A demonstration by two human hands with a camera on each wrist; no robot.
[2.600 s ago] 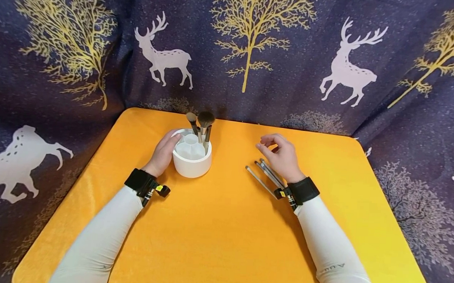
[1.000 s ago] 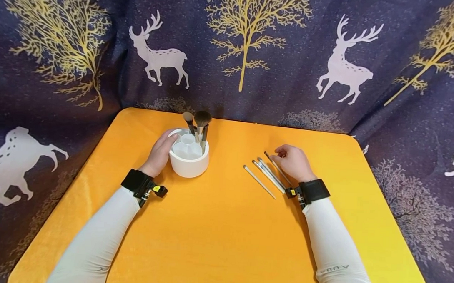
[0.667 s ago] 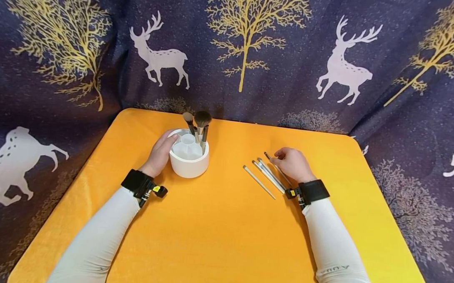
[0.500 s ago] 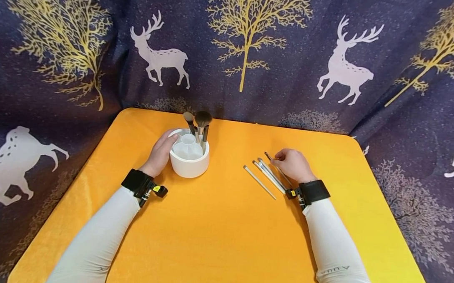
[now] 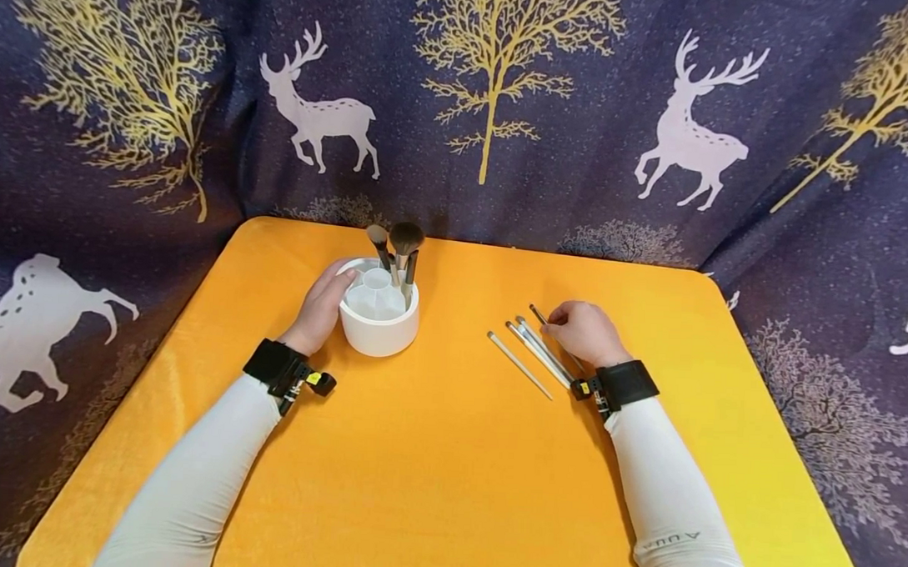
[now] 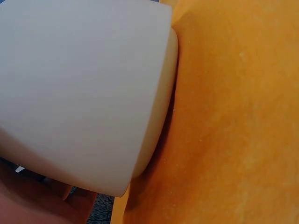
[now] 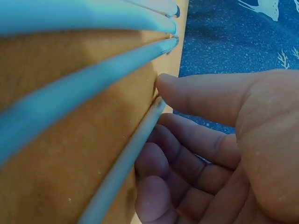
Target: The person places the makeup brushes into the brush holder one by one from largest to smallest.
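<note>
My left hand [image 5: 320, 306] holds the left side of a white round brush holder [image 5: 380, 335], its thumb over the rim. The holder is divided inside and stands on the table; several makeup brushes rise from its far right part, one with a wide dark fluffy head [image 5: 406, 238]. My right hand [image 5: 586, 331] pinches a slim makeup brush [image 5: 537, 313] near its bristle end, with thumb and fingers on either side in the right wrist view. That brush lies slanted, its handle partly hidden by the hand. The holder's wall [image 6: 84, 88] fills much of the left wrist view.
Left of the right hand, several slim pale brushes lie on the orange-covered table [image 5: 418, 466]: a close bunch [image 5: 539, 353] and a single brush [image 5: 519, 366] apart from it. A dark curtain [image 5: 547, 203] with deer and trees hangs behind the table's far edge.
My right hand has come down from above the loose brushes and moved right, its fingers now at the rightmost brush. Lately it shifts only slightly. The left hand keeps its hold on the holder.
</note>
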